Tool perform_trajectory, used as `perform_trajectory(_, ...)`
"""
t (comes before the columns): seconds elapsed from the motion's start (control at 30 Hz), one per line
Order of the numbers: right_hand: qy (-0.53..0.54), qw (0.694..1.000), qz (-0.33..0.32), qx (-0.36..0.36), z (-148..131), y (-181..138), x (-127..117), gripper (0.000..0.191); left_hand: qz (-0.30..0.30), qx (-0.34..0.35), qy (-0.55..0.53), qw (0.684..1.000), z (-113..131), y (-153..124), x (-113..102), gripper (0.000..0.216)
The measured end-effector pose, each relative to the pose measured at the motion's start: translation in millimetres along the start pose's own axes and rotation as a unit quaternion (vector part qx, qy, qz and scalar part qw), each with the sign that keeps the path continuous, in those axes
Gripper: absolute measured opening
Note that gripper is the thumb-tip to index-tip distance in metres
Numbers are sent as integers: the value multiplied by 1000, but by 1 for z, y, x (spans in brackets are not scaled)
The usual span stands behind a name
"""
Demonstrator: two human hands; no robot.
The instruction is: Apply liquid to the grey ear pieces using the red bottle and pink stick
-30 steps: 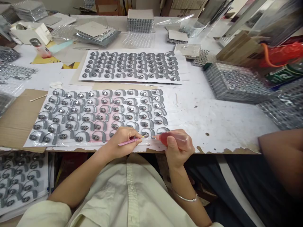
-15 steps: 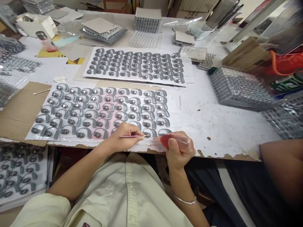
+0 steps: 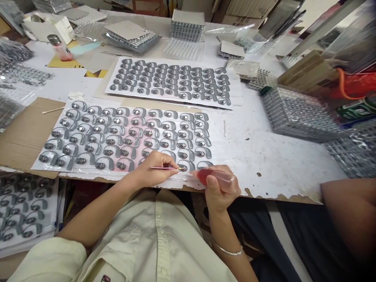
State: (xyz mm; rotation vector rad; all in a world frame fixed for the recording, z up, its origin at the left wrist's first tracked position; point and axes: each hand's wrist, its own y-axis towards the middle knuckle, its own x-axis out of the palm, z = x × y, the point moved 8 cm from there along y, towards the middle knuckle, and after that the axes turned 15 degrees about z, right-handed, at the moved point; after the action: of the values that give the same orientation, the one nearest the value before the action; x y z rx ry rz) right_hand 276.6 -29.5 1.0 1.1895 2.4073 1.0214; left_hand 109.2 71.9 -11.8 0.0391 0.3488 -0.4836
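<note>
On the pale shirt (image 3: 152, 235), a small dark red mark is cut off by the frame, with nothing on it readable. The right forearm, ringed by a silver bangle (image 3: 227, 251), is angled up and leftward to the front edge of the surface (image 3: 282, 160); the left forearm is slanted up and rightward to it. At the middle of that edge, a bottle of red liquid (image 3: 217, 178) is gripped by the right hand (image 3: 220, 197), its long axis laid nearly along the edge and its thin nozzle pointed left. By the left hand (image 3: 152, 177), closed in a pinch, a slim pink stick (image 3: 161, 168) is held on much the same line, tip pointed right. Both tips are held close to a grey hooked part (image 3: 183, 166) near the front right corner of the front sheet (image 3: 85, 169); whether it is touched cannot be told. Toward the right edge, a green container (image 3: 358, 109) is marked with white lettering, too blurred to be read. Behind the front sheet, more hooked parts are carried in rows by a second sheet (image 3: 166, 98).
</note>
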Motion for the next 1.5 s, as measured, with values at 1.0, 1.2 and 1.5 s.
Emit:
perform_trajectory(1.0, -24, 999, -26, -26, -4, -4, 2, 21, -8, -7, 6, 1000, -3, 1, 0, 12)
perform_trajectory(1.2, -32, 998, -31, -32, -3, -4, 1, 21, -6, -12, 4, 1000, -3, 1, 1, 11)
perform_trajectory(1.5, 13, 999, 42, -6, -3, -1, -7, 19, 8, -9, -3, 1000, 0, 0, 0, 10)
